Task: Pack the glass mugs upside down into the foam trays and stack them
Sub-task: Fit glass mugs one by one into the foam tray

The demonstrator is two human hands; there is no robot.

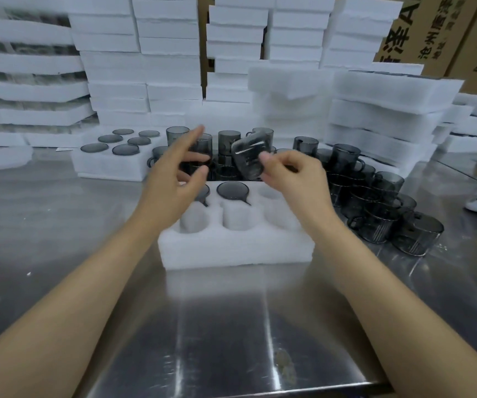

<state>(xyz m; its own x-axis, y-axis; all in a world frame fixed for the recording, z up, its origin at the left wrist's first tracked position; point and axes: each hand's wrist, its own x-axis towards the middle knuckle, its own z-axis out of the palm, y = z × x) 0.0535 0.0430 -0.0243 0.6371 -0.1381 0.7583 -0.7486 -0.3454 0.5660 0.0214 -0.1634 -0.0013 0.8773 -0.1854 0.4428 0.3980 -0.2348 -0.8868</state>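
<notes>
The right grip (pixel 294 173) pinched a mug (pixel 247 159) between thumb and curled fingers. The mug stuck out to the grip's left, tilted and blurred, in the air above the back of the tray (pixel 231 251). The left grip (pixel 174 170) hung just left of the mug with its fingers spread apart and held nothing, over the tray's back left corner.

The tray lay near the middle of the tabletop (pixel 231 326), its long side toward the person. It had six round pockets in two rows of three. Two packed mugs (pixel 233 191) sat upside down in the back left and back middle pockets, the left one partly hidden by the left grip. The back right pocket and the whole front row were free. Bare steel ran from the tray to the near edge and out to the left.

Loose mugs (pixel 375 208) crowded just behind and to the right of the tray, some stacked, some on their sides. A full tray (pixel 108 168) sat back left, showing six round bases. Foam stacks (pixel 145 67) walled the back, with boxes (pixel 432 33) behind.

The mugs were smoky grey glass with handles. The foam was white, soft-edged and fibrous. The tabletop was brushed, shiny metal flecked with white crumbs.
</notes>
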